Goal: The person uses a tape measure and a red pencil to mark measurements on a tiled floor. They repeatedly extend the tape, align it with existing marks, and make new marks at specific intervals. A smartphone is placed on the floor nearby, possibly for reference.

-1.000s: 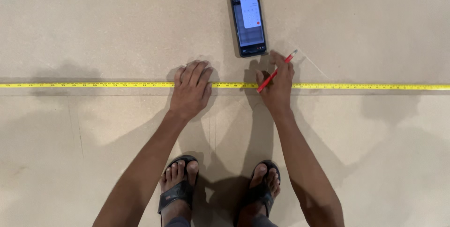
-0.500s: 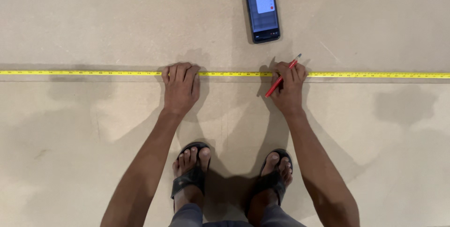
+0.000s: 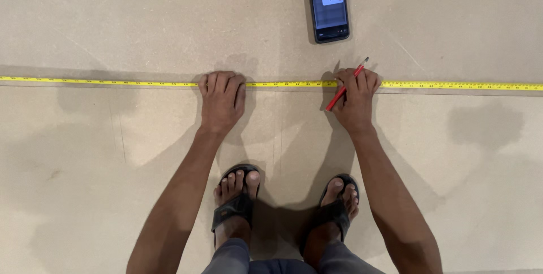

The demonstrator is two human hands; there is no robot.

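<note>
**Two hands pressing a tape measure flat on a board**

Seen from above, a person crouches over a wide tan board (image 3: 113, 19) that fills the view. A yellow tape measure (image 3: 113, 82) runs straight across it from the left edge to the right edge.

The left hand (image 3: 220, 101) lies palm down with its fingers curled over the tape, pressing it against the board; it grips nothing. The right hand (image 3: 355, 96) also rests on the tape, a little way along to the right, and is closed around a red pencil (image 3: 346, 84). The pencil slants up and to the right, its dark tip just above the tape, its lower end sticking out to the left of the hand.

Beyond the tape, near the top edge, a dark phone (image 3: 327, 3) lies face up with its screen lit, apart from both hands.

Below the hands, the person's feet in dark sandals (image 3: 235, 209) stand on the board between the two forearms. No containers are in view.
</note>
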